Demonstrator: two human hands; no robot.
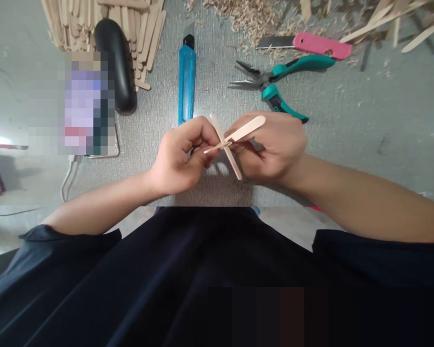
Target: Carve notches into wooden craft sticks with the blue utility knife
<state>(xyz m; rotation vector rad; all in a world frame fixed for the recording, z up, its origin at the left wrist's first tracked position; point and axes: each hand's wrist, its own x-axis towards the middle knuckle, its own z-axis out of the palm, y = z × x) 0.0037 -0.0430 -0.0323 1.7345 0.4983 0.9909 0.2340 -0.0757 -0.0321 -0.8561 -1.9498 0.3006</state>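
Just below long blue plastic utility knife [186,79], pair of crossed pale flat wooden sticks [225,143], left hand [179,156] grip pinched tight on them, right hand [275,144] grip closed around them too

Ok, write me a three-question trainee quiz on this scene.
1. True or false: the left hand holds the blue utility knife.
2. Which of these lies farthest toward the picture's right? A blue utility knife, B teal-handled pliers, C pink utility knife.
3. Fill in: the left hand and the right hand hold two wooden craft sticks ____ over each other.
Key: 1 false; 2 C; 3 crossed.
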